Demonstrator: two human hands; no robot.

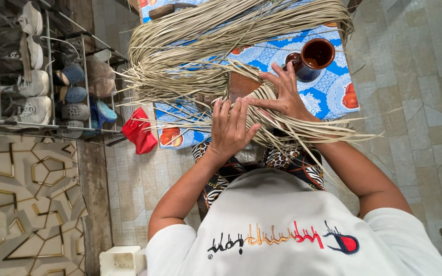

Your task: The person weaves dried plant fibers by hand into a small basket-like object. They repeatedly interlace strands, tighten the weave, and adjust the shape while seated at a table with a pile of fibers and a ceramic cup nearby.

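Straw strips [221,48], pale and long, lie fanned in a big bundle over the table [328,97], which has a blue patterned cloth; some strands run down across the person's lap and stick out to the right. Head view: left hand [229,128] rests palm down on the strips near the table's front edge, fingers [231,110] together and flat, pressing strands, not clamped round anything. Right hand [282,94] just beside it, touching it at the thumb, fingers [277,76] spread apart over the strips, tips pinning strands against a brown board [241,84] partly hidden under the bundle. Brown mug [313,57] stands on the cloth just beyond the right hand, upright, apart from it. Dark wooden handle [167,9] at the table's far edge, blade end hidden. Red cloth [139,132] hangs beside the table on the left. Shoe rack [37,76] further left holds sneakers and sandals. White box [121,260] on the tiled floor near the person's left elbow.
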